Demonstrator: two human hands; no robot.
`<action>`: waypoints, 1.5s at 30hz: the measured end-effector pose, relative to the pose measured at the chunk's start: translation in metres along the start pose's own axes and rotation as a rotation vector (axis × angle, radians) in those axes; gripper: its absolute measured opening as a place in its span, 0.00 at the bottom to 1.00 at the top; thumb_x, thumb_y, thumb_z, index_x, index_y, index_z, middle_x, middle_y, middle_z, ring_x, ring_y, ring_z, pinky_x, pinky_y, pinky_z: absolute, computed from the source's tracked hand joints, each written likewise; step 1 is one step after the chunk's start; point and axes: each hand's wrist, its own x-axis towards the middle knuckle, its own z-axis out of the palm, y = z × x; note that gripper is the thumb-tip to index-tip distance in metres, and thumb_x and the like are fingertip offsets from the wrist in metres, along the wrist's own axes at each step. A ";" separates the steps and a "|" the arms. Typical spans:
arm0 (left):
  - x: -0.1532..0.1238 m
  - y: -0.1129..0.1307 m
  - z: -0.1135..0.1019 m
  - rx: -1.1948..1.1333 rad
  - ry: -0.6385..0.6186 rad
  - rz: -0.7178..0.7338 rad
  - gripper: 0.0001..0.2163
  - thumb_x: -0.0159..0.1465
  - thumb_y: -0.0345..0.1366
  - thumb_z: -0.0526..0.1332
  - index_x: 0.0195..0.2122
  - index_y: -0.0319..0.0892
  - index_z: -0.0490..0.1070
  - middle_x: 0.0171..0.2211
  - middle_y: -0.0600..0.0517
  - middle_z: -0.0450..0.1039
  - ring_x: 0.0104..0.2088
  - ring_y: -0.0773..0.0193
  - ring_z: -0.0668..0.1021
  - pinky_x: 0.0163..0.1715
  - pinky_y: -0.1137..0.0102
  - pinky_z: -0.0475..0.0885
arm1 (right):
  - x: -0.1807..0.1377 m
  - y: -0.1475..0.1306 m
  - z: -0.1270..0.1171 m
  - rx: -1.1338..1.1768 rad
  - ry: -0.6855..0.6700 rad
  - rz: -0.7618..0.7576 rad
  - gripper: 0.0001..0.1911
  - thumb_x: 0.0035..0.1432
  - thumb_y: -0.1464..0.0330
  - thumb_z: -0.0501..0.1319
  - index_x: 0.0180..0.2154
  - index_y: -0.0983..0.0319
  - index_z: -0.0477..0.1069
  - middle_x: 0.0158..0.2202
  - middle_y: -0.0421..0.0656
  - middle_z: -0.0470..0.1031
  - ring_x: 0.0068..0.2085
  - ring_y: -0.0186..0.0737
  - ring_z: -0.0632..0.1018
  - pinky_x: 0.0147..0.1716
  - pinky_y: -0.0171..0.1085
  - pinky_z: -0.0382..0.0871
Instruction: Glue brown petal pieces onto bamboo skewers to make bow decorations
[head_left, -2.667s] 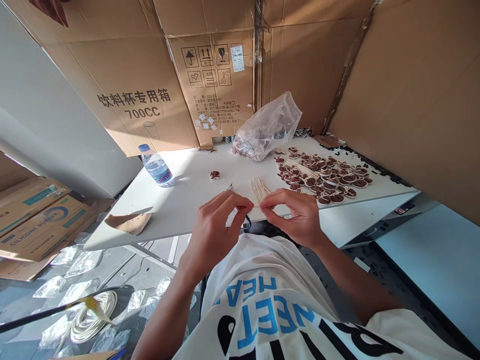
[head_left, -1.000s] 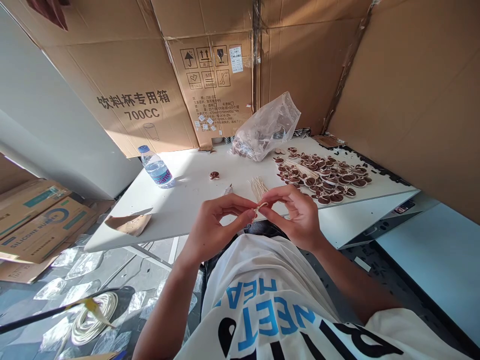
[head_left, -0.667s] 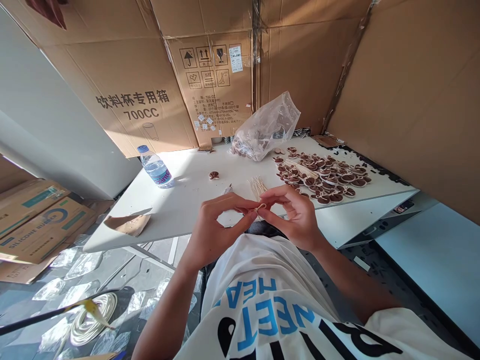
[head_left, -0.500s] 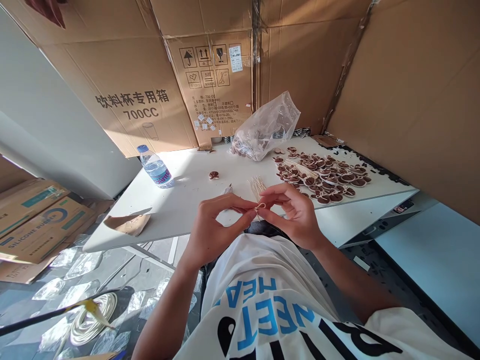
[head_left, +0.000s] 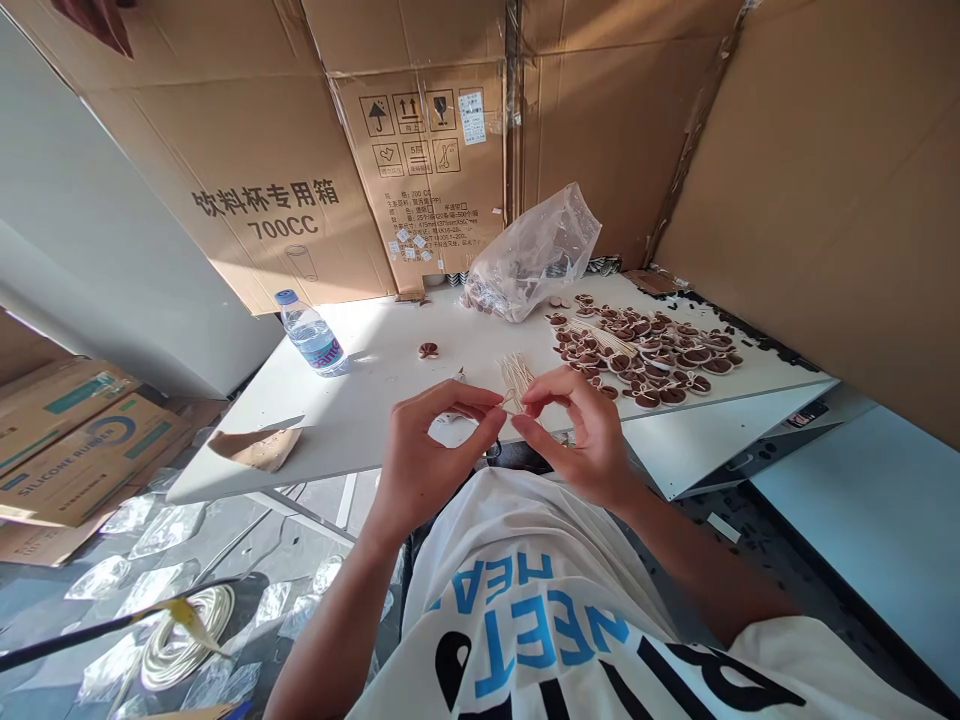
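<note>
Cord [head_left: 511,398] between hands [head_left: 420,445], partly covered, its shape unclear

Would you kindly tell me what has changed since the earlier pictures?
The left hand and right hand have drawn slightly apart; the right thumb and forefinger have opened, though whether they released the thin cord is unclear. The bottle and bag stayed put.

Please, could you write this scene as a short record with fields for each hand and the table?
Left hand: pinching a thin pale cord
Right hand: fingers close to the cord; grip unclear
Table, beyond hands: bundle of pale strands
Table, right: pile of brown discs
Table, left: water bottle
Table, back: plastic bag
</note>
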 end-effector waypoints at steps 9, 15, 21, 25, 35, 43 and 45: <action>-0.001 -0.002 -0.001 -0.085 -0.075 -0.055 0.06 0.68 0.39 0.74 0.43 0.44 0.87 0.38 0.50 0.88 0.38 0.59 0.87 0.43 0.66 0.85 | 0.003 -0.002 0.003 -0.183 -0.058 -0.227 0.08 0.72 0.73 0.66 0.47 0.54 0.79 0.41 0.46 0.86 0.43 0.48 0.86 0.43 0.49 0.83; 0.001 0.000 -0.010 -0.091 -0.161 -0.005 0.07 0.72 0.37 0.69 0.46 0.45 0.87 0.40 0.48 0.88 0.39 0.59 0.87 0.44 0.66 0.84 | 0.001 -0.003 -0.001 0.001 -0.050 -0.048 0.05 0.71 0.71 0.68 0.45 0.55 0.81 0.40 0.45 0.85 0.42 0.44 0.84 0.44 0.45 0.80; 0.000 0.004 -0.009 -0.032 -0.071 0.139 0.04 0.69 0.31 0.71 0.43 0.45 0.86 0.38 0.50 0.86 0.36 0.63 0.84 0.39 0.67 0.82 | 0.001 0.000 -0.003 0.381 -0.098 0.302 0.06 0.68 0.63 0.74 0.43 0.56 0.83 0.39 0.42 0.84 0.42 0.40 0.83 0.45 0.39 0.81; 0.000 0.006 -0.008 -0.013 -0.044 0.202 0.03 0.69 0.31 0.71 0.43 0.45 0.85 0.38 0.50 0.84 0.36 0.64 0.82 0.37 0.68 0.80 | 0.003 -0.002 -0.003 0.457 -0.104 0.375 0.11 0.64 0.59 0.77 0.41 0.57 0.83 0.38 0.42 0.83 0.40 0.39 0.83 0.44 0.38 0.82; -0.001 -0.006 -0.002 0.118 -0.018 0.294 0.04 0.69 0.29 0.71 0.43 0.45 0.82 0.37 0.51 0.81 0.34 0.65 0.79 0.36 0.67 0.77 | 0.002 -0.001 -0.004 0.419 -0.170 0.364 0.11 0.69 0.57 0.72 0.44 0.57 0.81 0.38 0.42 0.82 0.39 0.40 0.83 0.43 0.40 0.82; -0.001 -0.009 0.006 0.228 -0.009 0.410 0.04 0.71 0.28 0.68 0.42 0.44 0.79 0.37 0.52 0.80 0.34 0.66 0.80 0.36 0.68 0.77 | 0.004 0.000 -0.011 0.237 -0.204 0.270 0.10 0.74 0.58 0.67 0.44 0.56 0.82 0.38 0.41 0.82 0.42 0.41 0.81 0.45 0.40 0.77; -0.001 -0.009 0.006 0.224 -0.012 0.385 0.03 0.71 0.29 0.68 0.43 0.44 0.79 0.37 0.52 0.81 0.34 0.66 0.80 0.36 0.68 0.77 | 0.004 0.001 -0.011 0.232 -0.191 0.283 0.08 0.72 0.59 0.69 0.44 0.56 0.82 0.39 0.42 0.83 0.42 0.42 0.81 0.45 0.41 0.77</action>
